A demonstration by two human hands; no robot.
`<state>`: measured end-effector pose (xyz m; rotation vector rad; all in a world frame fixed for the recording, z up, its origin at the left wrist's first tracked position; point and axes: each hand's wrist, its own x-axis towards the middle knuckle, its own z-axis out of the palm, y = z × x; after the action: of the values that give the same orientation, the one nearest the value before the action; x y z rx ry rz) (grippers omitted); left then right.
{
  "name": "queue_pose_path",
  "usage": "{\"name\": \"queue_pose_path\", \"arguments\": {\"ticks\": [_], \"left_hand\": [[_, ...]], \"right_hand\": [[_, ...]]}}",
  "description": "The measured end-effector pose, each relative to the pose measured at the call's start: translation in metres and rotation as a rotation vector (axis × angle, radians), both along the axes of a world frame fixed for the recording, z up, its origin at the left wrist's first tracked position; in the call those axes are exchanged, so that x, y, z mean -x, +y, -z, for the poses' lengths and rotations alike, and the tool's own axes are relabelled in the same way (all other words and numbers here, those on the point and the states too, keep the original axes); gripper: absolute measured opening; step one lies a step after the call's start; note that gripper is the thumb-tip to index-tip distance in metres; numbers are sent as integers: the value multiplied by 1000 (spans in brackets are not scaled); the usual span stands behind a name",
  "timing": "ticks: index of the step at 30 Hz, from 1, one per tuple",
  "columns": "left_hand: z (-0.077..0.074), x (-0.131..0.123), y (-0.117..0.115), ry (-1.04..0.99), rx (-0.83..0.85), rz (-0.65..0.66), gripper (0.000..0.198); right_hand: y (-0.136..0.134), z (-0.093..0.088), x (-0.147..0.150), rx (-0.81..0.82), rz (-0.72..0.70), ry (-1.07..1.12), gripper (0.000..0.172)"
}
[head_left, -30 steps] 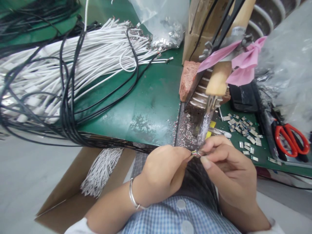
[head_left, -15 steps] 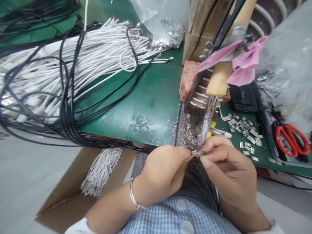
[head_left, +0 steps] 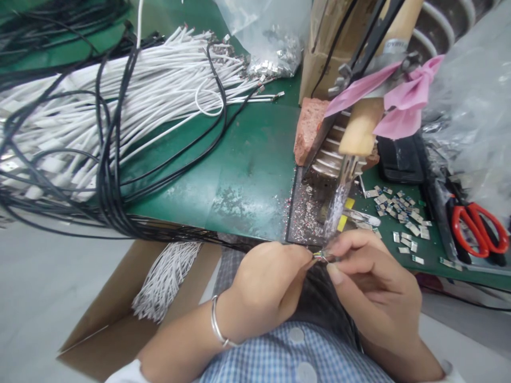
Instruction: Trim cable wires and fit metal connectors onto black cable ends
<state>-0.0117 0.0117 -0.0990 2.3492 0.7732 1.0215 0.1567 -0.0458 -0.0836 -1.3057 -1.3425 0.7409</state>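
Note:
At the table's front edge my left hand [head_left: 267, 284] is closed in a pinch on the end of a cable, from which thin coloured wires [head_left: 318, 255] stick out toward the right; most of the cable is hidden by the hand. My right hand [head_left: 377, 282] is closed just beside it, its thumb and forefinger on a thin silvery solder wire [head_left: 326, 259] that meets the coloured wires. Right above both sets of fingertips is the blunt, crusted tip of a mounted soldering iron [head_left: 334, 213] with a wooden handle [head_left: 361, 127], pointing down.
A brick [head_left: 309, 127] props the iron over a dark tray [head_left: 303, 213] of solder specks. Small metal connectors [head_left: 399, 205] and red-handled scissors [head_left: 479, 229] lie right. Bundled white cables [head_left: 159, 90] and black cables [head_left: 112, 175] cover the left; a cardboard box [head_left: 104, 303] stands below.
The thumb and forefinger of my right hand have shifted slightly down. The coloured wires sit a little lower, slightly farther from the iron's tip.

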Motion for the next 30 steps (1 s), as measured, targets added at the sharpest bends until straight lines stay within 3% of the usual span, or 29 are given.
{"name": "queue_pose_path", "arguments": {"ticks": [16,25,28,30], "left_hand": [[7,3,-8,-3,26,82,26],[8,5,-9,-57,77,108,27],[8,7,-9,-91,104,118,22],[9,9,-9,-115,123,121,19]], "right_hand": [[-13,7,-9,-214,-121,-221,28],[-18,3,-12,-172,-165,-219,25],[-19,2,-17,-99,-122,-144,21],[-18,4,-23,-77,4,-33,20]]}}
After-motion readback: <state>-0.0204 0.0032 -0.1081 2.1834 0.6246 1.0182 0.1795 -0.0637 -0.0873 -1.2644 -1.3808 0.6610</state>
